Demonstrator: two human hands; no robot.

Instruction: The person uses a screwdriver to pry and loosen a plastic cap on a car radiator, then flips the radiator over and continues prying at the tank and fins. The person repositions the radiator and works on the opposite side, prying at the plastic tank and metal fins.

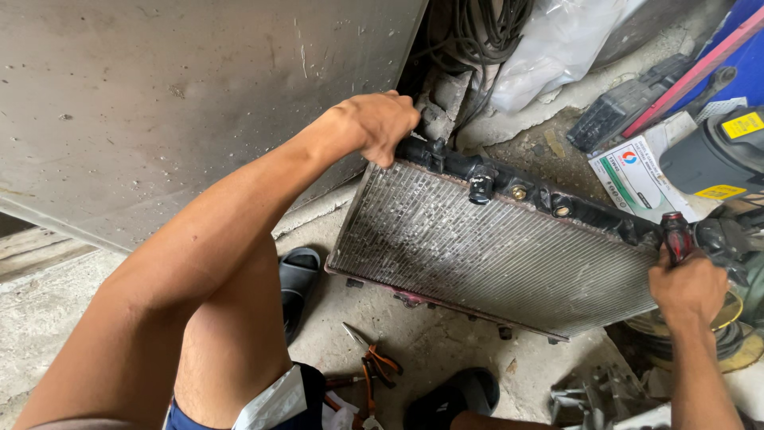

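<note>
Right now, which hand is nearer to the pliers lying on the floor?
Left. The left hand grips the radiator's top left corner, up and slightly right of the pliers. The right hand holds a red-handled tool at the radiator's far right end.

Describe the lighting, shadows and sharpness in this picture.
Head view: soft, even daylight, no harsh glare; the radiator fins are sharp; shade gathers under the thigh near the pliers; the left hand and right hand show no motion blur; straight edges bow slightly toward the corners.
</note>
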